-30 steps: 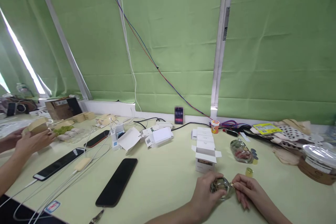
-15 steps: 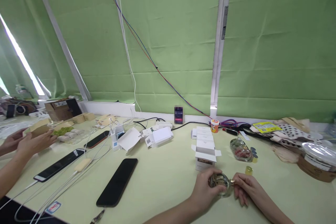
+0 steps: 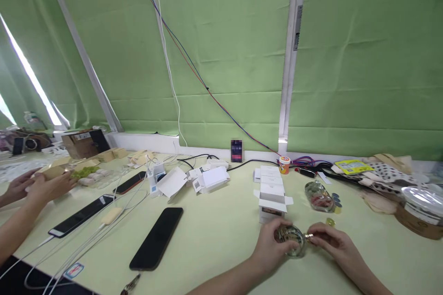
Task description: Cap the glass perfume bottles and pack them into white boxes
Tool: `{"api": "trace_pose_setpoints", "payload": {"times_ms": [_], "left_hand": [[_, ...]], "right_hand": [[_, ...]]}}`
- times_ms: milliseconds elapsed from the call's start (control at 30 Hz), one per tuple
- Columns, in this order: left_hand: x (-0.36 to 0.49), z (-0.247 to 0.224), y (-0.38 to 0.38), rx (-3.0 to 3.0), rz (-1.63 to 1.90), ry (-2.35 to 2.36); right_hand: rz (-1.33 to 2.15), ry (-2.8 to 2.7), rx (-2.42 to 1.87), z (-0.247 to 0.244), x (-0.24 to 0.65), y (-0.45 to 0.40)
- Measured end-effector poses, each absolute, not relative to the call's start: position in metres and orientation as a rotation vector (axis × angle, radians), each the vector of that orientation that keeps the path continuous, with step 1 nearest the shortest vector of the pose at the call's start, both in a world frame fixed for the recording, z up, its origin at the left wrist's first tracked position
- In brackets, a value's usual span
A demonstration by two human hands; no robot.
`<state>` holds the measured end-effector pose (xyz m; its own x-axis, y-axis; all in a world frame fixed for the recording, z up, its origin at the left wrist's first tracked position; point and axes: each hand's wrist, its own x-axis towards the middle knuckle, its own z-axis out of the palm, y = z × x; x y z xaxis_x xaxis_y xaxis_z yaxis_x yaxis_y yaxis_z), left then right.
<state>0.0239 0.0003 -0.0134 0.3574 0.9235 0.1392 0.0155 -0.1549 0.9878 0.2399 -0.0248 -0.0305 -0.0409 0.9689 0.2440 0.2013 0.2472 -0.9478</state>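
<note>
A clear round glass bottle (image 3: pixel 296 245) with a dark pattern lies on its side near the table's front, its neck pointing right. Around its left part are the fingers and thumb of my left hand (image 3: pixel 272 246). My right hand (image 3: pixel 330 239) pinches the small gold-coloured neck piece (image 3: pixel 308 237) at the bottle's right end. Behind my left hand stands an open white box (image 3: pixel 272 203) in a row of white boxes. A second patterned glass bottle (image 3: pixel 318 197) lies further back, beside several small round caps (image 3: pixel 335 200). A yellow cap (image 3: pixel 330 222) is just behind my right hand.
A black phone (image 3: pixel 156 238) lies left of centre, with a white-edged phone (image 3: pixel 81 215) and cables beyond it. Another person's hands (image 3: pixel 51 186) hold a small box at far left. Opened white cartons (image 3: pixel 211 179) lie mid-table. A round lidded tub (image 3: pixel 420 212) stands at right.
My right hand's fingers have shifted slightly and curl more closely at the bottle's neck. My left hand keeps its hold on the bottle. The whole view has shifted slightly.
</note>
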Motion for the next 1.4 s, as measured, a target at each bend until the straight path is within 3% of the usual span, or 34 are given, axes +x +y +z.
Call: {"api": "trace_pose_setpoints", "payload": {"times_ms": [733, 1067, 1400], "left_hand": [[0.022, -0.012, -0.003, 1.562, 0.98, 0.842], [0.026, -0.019, 0.011, 1.244, 1.044, 0.832], [0.022, -0.017, 0.009, 1.024, 0.789, 0.678]], "right_hand": [[1.029, -1.509, -1.214, -0.038, 0.232, -0.03], [0.933, -1.496, -1.163, -0.024, 0.235, -0.026], [0.967, -1.407, -1.221, -0.024, 0.239, -0.024]]}}
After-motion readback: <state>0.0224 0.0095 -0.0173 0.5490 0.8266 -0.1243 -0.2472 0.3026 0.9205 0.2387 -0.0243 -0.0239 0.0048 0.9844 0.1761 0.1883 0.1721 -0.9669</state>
